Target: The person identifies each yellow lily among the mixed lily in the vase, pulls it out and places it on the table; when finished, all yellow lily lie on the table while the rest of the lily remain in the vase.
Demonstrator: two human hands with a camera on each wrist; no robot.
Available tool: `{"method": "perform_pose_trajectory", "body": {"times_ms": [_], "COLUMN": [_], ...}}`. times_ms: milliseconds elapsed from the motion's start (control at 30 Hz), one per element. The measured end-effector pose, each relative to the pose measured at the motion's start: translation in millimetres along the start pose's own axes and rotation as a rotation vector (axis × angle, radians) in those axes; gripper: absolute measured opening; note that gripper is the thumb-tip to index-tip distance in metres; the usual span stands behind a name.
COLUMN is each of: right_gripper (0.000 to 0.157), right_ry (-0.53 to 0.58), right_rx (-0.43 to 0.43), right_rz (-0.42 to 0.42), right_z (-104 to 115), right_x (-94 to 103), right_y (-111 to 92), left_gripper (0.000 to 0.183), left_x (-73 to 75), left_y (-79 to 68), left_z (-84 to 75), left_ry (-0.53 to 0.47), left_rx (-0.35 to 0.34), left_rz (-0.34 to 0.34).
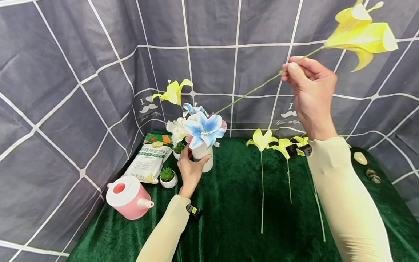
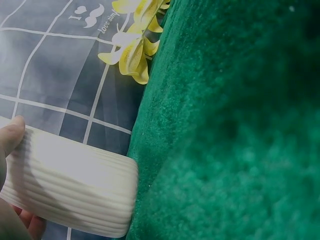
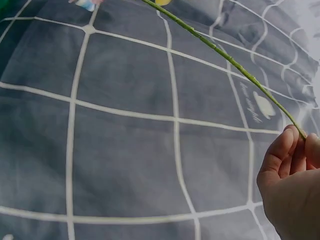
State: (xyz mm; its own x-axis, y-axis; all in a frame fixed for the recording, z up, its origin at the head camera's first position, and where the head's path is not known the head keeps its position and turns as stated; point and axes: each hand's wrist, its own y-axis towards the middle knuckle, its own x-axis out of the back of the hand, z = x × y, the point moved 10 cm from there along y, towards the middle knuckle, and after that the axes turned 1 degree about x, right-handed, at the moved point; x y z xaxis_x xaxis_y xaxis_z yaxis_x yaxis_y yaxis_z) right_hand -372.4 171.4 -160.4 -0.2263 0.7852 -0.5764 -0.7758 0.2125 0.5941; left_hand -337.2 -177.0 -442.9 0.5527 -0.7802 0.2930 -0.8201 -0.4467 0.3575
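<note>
My right hand [image 1: 312,82] is raised at the upper right and pinches the stem [image 1: 252,91] of a yellow lily [image 1: 360,36] between thumb and fingers. The bloom points up and right. The stem slants down left, its lower end overlapping the bouquet in the head view. My left hand [image 1: 191,169] grips a white ribbed vase [image 1: 201,153], which stands upright on the green cloth. In it are a blue-and-white lily [image 1: 204,129], white flowers [image 1: 176,129], some pink blooms and another yellow lily [image 1: 173,92]. In the left wrist view, fingers wrap the vase [image 2: 75,180].
Loose yellow lilies [image 1: 262,140] lie on the green cloth [image 1: 229,211], partly behind the right sleeve. To the left are a pink watering can [image 1: 131,200], a fertilizer bag [image 1: 150,160] and small potted succulents [image 1: 168,175]. Stones [image 1: 360,158] lie far right. A grey checked curtain [image 1: 212,65] hangs behind.
</note>
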Motion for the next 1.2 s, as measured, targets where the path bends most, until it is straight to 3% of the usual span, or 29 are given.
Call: {"method": "perform_pose_trajectory", "body": {"times_ms": [233, 400, 500, 733, 900, 1033, 1200], "right_gripper": [0.027, 0.023, 0.017, 0.005, 0.011, 0.027, 0.029], "right_ry": [-0.005, -0.047, -0.149, -0.485, -0.731, -0.783, -0.791], "right_rx": [0.005, -0.055, -0.119, -0.364, -0.563, -0.714, -0.866], "right_rz": [-0.013, 0.012, 0.028, 0.005, 0.078, 0.112, 0.103], "right_z": [26, 25, 14, -38, -93, -134, -174], "right_x": [17.0, 28.6, 36.1, 63.7, 77.2, 90.4, 108.9], "right_y": [-17, -33, -44, -80, -109, -133, -161], "left_gripper": [0.084, 0.082, 0.081, 0.080, 0.078, 0.078, 0.078], "left_x": [1.0, 1.8, 1.0, 0.1, 0.3, -0.4, -0.2], "left_y": [-1.0, 0.4, 1.0, 1.5, 2.6, 2.3, 0.1], "left_z": [-1.0, -3.0, -2.8, -3.0, -4.1, -3.5, -3.0], "left_ry": [0.002, 0.002, 0.005, 0.007, 0.011, -0.001, -0.009], "left_rx": [-0.014, -0.031, -0.027, -0.028, -0.035, -0.025, -0.017], "left_rz": [0.001, -0.005, -0.001, 0.004, -0.002, 0.005, 0.005]}}
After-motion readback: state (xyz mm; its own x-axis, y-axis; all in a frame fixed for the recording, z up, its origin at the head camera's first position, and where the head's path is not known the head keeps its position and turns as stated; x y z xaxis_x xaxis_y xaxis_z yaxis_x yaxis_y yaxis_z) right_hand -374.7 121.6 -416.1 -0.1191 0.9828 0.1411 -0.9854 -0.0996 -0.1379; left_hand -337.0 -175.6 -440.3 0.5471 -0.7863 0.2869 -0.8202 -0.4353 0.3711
